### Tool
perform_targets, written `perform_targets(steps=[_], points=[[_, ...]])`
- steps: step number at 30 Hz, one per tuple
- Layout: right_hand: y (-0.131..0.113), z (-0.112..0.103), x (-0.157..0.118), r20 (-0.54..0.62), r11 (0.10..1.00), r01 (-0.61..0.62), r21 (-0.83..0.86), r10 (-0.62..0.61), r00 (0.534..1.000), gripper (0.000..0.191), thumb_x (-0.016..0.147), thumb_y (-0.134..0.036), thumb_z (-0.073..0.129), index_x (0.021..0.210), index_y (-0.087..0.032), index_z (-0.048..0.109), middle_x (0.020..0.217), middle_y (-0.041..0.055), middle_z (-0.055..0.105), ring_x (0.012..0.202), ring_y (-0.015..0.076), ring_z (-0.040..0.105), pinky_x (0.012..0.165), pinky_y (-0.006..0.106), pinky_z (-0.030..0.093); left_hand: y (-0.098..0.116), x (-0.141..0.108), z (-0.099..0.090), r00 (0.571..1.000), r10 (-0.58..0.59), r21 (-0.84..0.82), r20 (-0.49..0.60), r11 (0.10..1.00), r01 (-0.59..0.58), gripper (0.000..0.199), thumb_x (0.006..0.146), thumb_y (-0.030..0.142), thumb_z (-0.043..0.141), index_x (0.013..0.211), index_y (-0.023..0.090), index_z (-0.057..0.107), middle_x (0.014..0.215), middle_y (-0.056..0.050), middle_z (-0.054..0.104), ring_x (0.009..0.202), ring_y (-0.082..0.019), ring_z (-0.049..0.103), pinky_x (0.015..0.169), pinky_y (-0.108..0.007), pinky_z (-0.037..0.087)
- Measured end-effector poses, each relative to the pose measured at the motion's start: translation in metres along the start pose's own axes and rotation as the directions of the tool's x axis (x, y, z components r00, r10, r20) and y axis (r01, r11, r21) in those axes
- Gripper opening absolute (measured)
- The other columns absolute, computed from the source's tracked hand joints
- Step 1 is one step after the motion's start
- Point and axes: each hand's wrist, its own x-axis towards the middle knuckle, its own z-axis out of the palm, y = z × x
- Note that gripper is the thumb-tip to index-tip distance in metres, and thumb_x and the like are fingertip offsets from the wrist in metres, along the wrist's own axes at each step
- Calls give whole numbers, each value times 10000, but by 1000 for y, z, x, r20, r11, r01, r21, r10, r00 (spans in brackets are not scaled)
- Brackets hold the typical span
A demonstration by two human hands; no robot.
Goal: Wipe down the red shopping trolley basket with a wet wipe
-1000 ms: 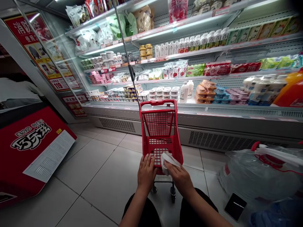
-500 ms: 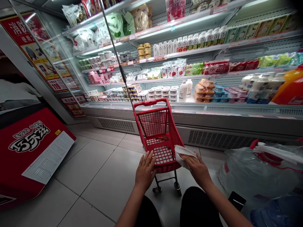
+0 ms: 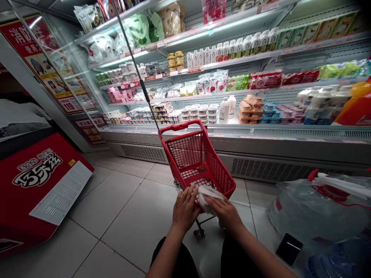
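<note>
A small red shopping cart (image 3: 189, 150) with a lattice basket stands before me, turned at a slight angle. My left hand (image 3: 185, 210) rests at its near rim, fingers stretched out over the edge; its palm side is hidden. Bunched under the fingers of my right hand (image 3: 227, 216) is a white wipe (image 3: 211, 196), pressed against the same rim. The two hands are close together, with the wipe between them. One caster wheel (image 3: 199, 233) shows below the basket. A thin dark pole (image 3: 136, 63) rises from the cart's far left corner.
A refrigerated display (image 3: 261, 135) full of dairy goods runs behind the cart. On the left stands a red freezer (image 3: 43, 185). Large water bottles (image 3: 315, 208) and a black phone (image 3: 289, 249) are on the floor at right.
My right hand has slid left along the near rim with the wipe, toward my left hand. The cart has turned slightly, its near right corner swinging right. My left hand has shifted a little right.
</note>
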Motion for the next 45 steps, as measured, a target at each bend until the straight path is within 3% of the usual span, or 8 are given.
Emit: perform_targets(steps=[4, 8, 12, 20, 26, 32, 37, 45], points=[[70, -26, -22, 0, 981, -153, -122, 154, 988, 709, 914, -51, 418, 1571, -316, 407, 1434, 26, 648, 1260, 215, 642, 1152, 443, 413, -19, 7, -9, 997, 79, -15, 18, 997, -79, 595, 899, 463, 703, 1445, 293, 541, 1708, -66, 257, 1552, -313, 297, 1253, -557, 311], [104, -34, -24, -22, 961, -247, -122, 246, 969, 620, 971, -123, 387, 1564, -301, 425, 1510, 45, 579, 1418, 245, 509, 1118, 457, 452, -20, 12, 2, 998, 65, -20, 6, 998, -65, 610, 900, 413, 721, 1459, 279, 516, 1640, -91, 401, 1557, -296, 291, 1252, -538, 328], [83, -24, -15, -79, 958, -284, -49, 280, 957, 586, 985, -134, 381, 1552, -265, 445, 1506, 64, 581, 1419, 246, 509, 1107, 450, 475, -12, 16, 14, 999, 24, -22, -23, 999, -25, 775, 883, 410, 737, 1562, 293, 382, 1559, -87, 507, 1524, -307, 360, 1259, -553, 311], [-11, -5, -9, -41, 998, -66, -16, 65, 997, 770, 864, -18, 416, 1608, -199, 340, 1536, 89, 544, 1388, 219, 542, 1107, 395, 488, 24, 26, 25, 994, -62, -96, -95, 994, 53, 776, 870, 308, 678, 1576, 236, 365, 1495, -116, 554, 1465, -328, 435, 1252, -575, 312], [26, -24, -27, 39, 994, -105, -36, 106, 994, 700, 884, -8, 391, 1538, -253, 436, 1482, 45, 605, 1305, 205, 610, 1153, 441, 428, 0, 34, 12, 994, 106, -66, -18, 992, -107, 858, 920, 515, 643, 1627, 216, 260, 1612, -104, 441, 1515, -290, 360, 1270, -515, 289], [62, -32, -35, -38, 956, -294, -23, 293, 955, 496, 981, -144, 399, 1441, -270, 538, 1432, 59, 644, 1315, 252, 600, 1114, 480, 454, -54, 48, -13, 997, -23, 85, -70, 996, 29, 654, 1016, 373, 534, 1620, 341, 285, 1713, -70, 246, 1585, -301, 202, 1260, -547, 273], [50, -29, -21, -143, 942, -322, -92, 307, 941, 617, 948, -89, 375, 1547, -225, 435, 1462, 92, 618, 1309, 268, 607, 1099, 472, 471, -34, 48, -6, 994, -10, 68, -105, 998, 18, 671, 1000, 323, 566, 1615, 357, 300, 1735, -85, 147, 1586, -327, 189, 1249, -548, 297], [10, -9, 62, -102, 968, -128, -214, 108, 989, 704, 884, 14, 385, 1570, -142, 400, 1505, 131, 570, 1304, 255, 607, 1125, 444, 438, -13, 51, 0, 995, 21, 109, -99, 994, -10, 697, 987, 425, 586, 1615, 388, 285, 1658, -125, 351, 1548, -325, 302, 1264, -612, 191]])
